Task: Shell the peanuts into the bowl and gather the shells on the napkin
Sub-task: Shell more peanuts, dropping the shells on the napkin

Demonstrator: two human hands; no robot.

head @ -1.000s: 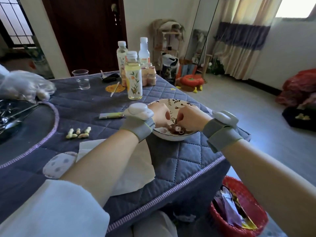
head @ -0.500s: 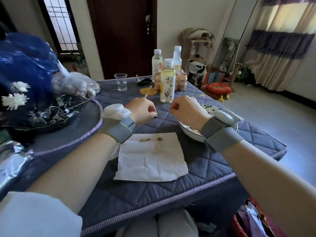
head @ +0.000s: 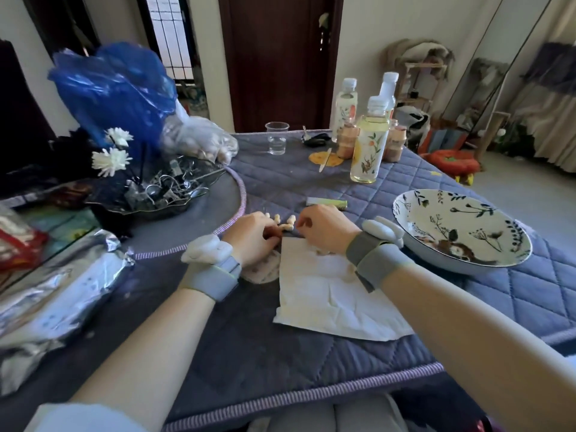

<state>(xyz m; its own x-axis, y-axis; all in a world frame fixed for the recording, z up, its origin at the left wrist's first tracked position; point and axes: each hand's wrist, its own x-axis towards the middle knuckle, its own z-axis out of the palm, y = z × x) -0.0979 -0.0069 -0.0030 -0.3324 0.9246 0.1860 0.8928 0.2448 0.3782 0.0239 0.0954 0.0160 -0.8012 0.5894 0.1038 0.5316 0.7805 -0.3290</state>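
Both hands sit at the far edge of the napkin [head: 330, 294], close together over a small cluster of peanuts [head: 285, 222] lying on the quilted worktop [head: 280, 353] just beyond the napkin's top corner; the left hand [head: 254, 238] has its fingers [head: 270, 232] curled down onto the nearest peanuts, though whether it actually grips one I cannot tell; the right hand [head: 324, 227] is loosely curled with its fingertips beside the cluster, and its hold is likewise unclear; a few pale shell scraps [head: 322, 252] lie on the napkin near the right wrist; the patterned bowl [head: 461, 229] stands to the right of the napkin, apart from both hands.
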